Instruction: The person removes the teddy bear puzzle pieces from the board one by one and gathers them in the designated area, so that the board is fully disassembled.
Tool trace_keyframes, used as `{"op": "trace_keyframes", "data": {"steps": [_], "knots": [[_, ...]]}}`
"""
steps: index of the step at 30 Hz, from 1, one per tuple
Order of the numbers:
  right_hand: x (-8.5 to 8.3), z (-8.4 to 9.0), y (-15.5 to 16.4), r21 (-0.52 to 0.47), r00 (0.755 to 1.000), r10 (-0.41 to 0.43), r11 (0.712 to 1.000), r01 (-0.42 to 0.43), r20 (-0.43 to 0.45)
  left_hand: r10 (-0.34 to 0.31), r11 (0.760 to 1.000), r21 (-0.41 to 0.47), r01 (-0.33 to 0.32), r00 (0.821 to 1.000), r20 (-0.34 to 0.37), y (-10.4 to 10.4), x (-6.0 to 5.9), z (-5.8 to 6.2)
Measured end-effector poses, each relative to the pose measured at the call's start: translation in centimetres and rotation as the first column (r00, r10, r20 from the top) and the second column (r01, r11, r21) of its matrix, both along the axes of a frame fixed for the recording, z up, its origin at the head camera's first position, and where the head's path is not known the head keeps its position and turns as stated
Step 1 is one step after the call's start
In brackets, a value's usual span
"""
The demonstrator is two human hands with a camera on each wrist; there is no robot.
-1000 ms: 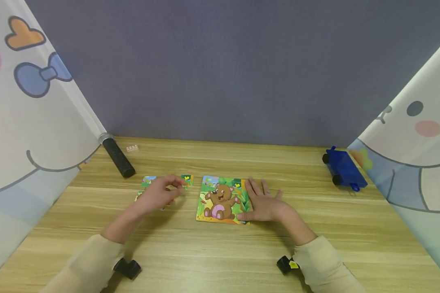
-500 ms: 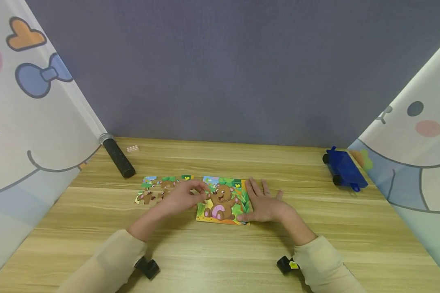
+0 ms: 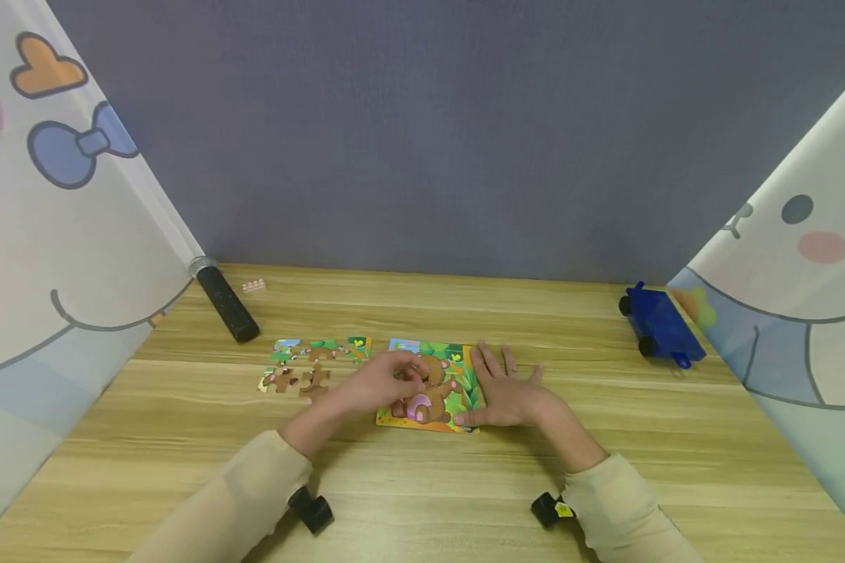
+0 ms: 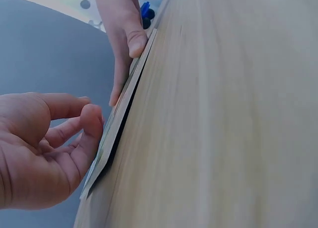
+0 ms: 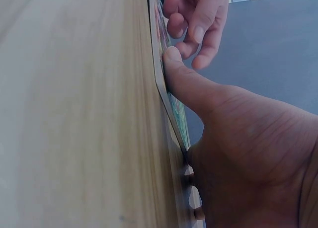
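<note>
A colourful bear puzzle board (image 3: 458, 391) lies flat on the wooden table (image 3: 422, 485). My left hand (image 3: 394, 383) hovers over the bear's head with its fingers curled. In the left wrist view the left hand (image 4: 44, 148) has its index fingertip on the board (image 4: 117, 133), and no piece shows between the fingers. My right hand (image 3: 507, 391) lies flat on the board's right edge. In the right wrist view the right hand (image 5: 238, 138) presses its thumb on the board (image 5: 171, 104). Several loose puzzle pieces (image 3: 314, 381) lie left of the board.
A black cylinder (image 3: 227, 301) and a small pale brick (image 3: 254, 285) lie at the back left. A blue toy car (image 3: 660, 324) sits at the back right. Printed cloth panels close in both sides, with a grey wall behind.
My left hand has moved right, from the loose pieces to over the bear on the board. The right hand has stayed flat on the board's right edge.
</note>
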State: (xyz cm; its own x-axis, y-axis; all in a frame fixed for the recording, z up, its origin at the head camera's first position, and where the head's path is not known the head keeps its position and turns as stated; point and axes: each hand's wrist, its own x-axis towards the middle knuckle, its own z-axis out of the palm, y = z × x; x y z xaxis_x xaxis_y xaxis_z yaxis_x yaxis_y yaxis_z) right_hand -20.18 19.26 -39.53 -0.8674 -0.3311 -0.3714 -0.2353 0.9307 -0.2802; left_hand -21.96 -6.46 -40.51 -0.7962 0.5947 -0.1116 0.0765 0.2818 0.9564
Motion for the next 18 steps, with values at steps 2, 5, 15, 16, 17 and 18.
{"op": "trace_keyframes", "data": {"steps": [2, 5, 15, 16, 17, 18], "knots": [[0.0, 0.1, 0.0, -0.005, 1.000, 0.002, 1.000, -0.002, -0.002, -0.002, 1.000, 0.004, 0.002, 1.000, 0.015, 0.3, -0.1, -0.2], [0.1, 0.1, 0.0, -0.013, 1.000, 0.005, 1.000, -0.005, -0.004, -0.004, 1.000, 0.012, 0.003, 0.999, 0.036, 0.8, -0.2, -0.4], [0.2, 0.0, -0.1, -0.011, 1.000, -0.003, 1.000, 0.003, -0.001, -0.005, 0.998, -0.067, 0.007, 1.000, 0.029, 2.1, -0.5, -0.3], [0.2, 0.1, -0.1, -0.012, 1.000, -0.003, 1.000, 0.003, 0.000, -0.004, 0.997, -0.072, 0.006, 1.000, 0.023, 2.3, -0.5, -0.3], [0.2, 0.1, -0.1, -0.016, 1.000, -0.003, 1.000, 0.003, -0.001, -0.002, 0.997, -0.077, 0.003, 1.000, 0.017, 2.4, -0.6, -0.3], [0.2, 0.1, -0.1, -0.018, 1.000, -0.002, 1.000, 0.002, 0.000, -0.001, 0.997, -0.078, 0.003, 1.000, 0.020, 2.5, -0.6, -0.4]]}}
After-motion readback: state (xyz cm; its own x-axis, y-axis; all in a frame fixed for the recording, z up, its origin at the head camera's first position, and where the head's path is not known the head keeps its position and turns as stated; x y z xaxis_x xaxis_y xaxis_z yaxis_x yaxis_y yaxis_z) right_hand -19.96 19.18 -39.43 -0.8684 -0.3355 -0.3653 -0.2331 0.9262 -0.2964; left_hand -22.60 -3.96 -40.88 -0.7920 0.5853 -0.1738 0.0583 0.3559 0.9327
